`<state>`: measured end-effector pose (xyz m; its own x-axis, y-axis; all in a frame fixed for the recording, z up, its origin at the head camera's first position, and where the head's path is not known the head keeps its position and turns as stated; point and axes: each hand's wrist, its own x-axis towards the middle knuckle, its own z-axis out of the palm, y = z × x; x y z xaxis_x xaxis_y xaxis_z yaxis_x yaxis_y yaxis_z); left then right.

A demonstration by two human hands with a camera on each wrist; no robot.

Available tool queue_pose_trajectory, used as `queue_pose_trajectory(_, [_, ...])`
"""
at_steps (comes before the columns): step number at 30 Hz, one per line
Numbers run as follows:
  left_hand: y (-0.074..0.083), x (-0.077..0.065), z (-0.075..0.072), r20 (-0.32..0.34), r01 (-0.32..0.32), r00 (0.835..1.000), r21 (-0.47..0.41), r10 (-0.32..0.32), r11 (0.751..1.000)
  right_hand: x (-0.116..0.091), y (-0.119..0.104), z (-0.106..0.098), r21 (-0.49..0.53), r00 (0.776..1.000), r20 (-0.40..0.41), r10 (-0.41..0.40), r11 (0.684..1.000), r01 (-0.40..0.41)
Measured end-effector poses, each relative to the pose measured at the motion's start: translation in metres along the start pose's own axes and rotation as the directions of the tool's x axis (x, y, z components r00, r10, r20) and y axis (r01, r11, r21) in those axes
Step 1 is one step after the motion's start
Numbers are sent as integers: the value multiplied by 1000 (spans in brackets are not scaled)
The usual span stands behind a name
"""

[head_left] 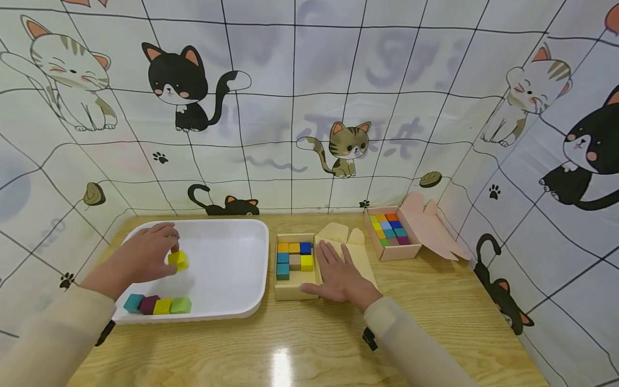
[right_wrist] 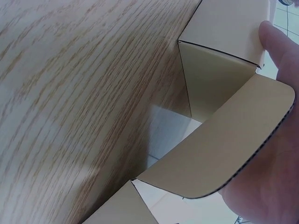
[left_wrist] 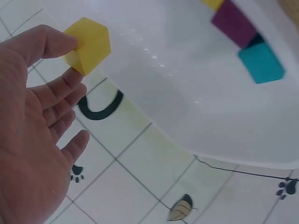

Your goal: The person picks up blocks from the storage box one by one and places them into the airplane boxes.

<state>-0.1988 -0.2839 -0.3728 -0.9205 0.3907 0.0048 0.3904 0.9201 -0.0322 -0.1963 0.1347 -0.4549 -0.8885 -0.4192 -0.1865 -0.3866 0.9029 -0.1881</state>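
My left hand (head_left: 147, 255) pinches a yellow cube (left_wrist: 88, 44) between thumb and fingertips, over the left part of a white tray (head_left: 224, 242). Along the tray's near side sit a teal cube (head_left: 133, 303), a purple cube (head_left: 149, 305), another yellow cube (head_left: 163, 306) and a light green cube (head_left: 181, 305). My right hand (head_left: 340, 277) rests with straight, spread fingers on the folded-back lid (head_left: 361, 258) of a cream cardboard box (head_left: 297, 293), thumb at its near right edge. Several coloured cubes fill the back and left of that box. A rounded flap (right_wrist: 224, 140) shows in the right wrist view.
A pink cardboard box (head_left: 398, 252) with its lid (head_left: 435, 231) open stands at the back right, packed with coloured cubes. Everything is on a wooden table (head_left: 232, 349), and a cat-patterned cloth (head_left: 271, 118) hangs behind and at both sides.
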Motion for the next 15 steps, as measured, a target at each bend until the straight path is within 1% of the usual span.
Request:
queue_pose_trajectory(5, [14, 14, -18, -30, -26, 999, 15, 27, 1000, 1, 0, 1, 3, 1000, -5, -4, 1000, 4])
queue_pose_trajectory(11, [44, 31, -39, -68, -81, 994, -3, 81, 997, 0, -2, 0, 1, 1000, 1, 11, 1000, -11])
queue_pose_trajectory(15, [65, 46, -43, -82, -136, 988, -21, 133, 991, 0, -2, -1, 10, 1000, 5, 14, 1000, -14])
